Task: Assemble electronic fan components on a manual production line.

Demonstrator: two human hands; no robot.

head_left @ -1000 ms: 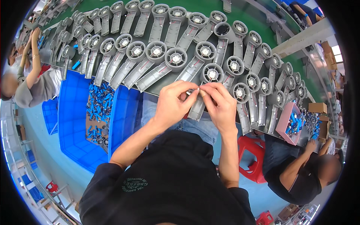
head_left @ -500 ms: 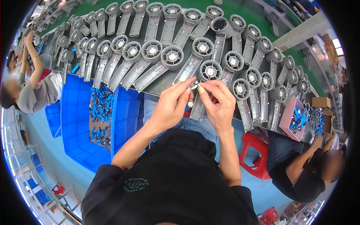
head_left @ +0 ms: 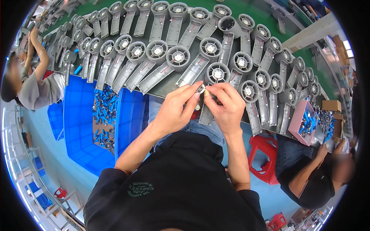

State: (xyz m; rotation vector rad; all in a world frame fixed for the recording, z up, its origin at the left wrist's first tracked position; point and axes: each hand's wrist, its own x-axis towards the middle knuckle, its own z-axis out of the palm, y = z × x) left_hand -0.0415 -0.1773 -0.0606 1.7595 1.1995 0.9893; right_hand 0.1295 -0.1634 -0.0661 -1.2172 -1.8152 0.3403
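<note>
A small metallic part point(head_left: 200, 89) sits pinched between the fingertips of both hands, held above the near edge of the dark worktable point(head_left: 162, 87), just in front of a grey fan housing point(head_left: 211, 85) with a long handle. The step in hand looks like fitting or preparing this little piece before it goes to the housing; the next move would seem to call for steady, fine alignment, since the piece is tiny and partly hidden by the fingers. The left hand point(head_left: 178, 109) closes thumb and forefinger on the part from the left; the right hand point(head_left: 226, 104) is curled tight, its fingertips meeting the same piece from the right. Rows of like grey housings point(head_left: 158, 57) cover the table. A blue bin point(head_left: 81, 127) with small blue parts point(head_left: 105, 111) stands at the left, a red stool point(head_left: 266, 154) at the right.
</note>
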